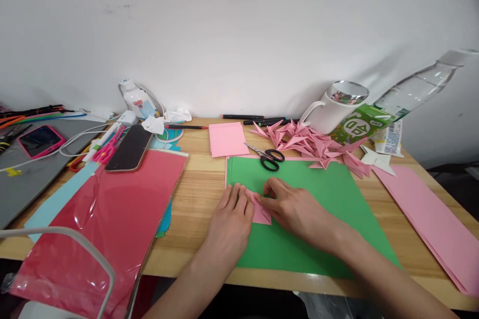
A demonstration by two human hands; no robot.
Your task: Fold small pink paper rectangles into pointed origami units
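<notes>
A small pink sheet of origami paper (263, 215), partly folded, lies on a large green sheet (299, 244). My left hand (232, 214) rests flat on the left part of the paper, its fingers stretched out and covering that side. At the paper's upper right, the thumb and index finger of my right hand (294, 204) are closed together on a fold. Black-handled scissors (271, 158) lie just beyond my hands on the green sheet, blades slightly apart. A stack of square pink paper (227, 139) sits behind to the left.
Folded pink paper pieces (299, 139) are heaped at the back right, by a white mug (333, 107), a green packet (361, 122) and a tilted clear bottle (415, 89). Long pink sheets (434, 224) lie right. Red sheets in plastic (112, 219) and a phone (130, 148) are left.
</notes>
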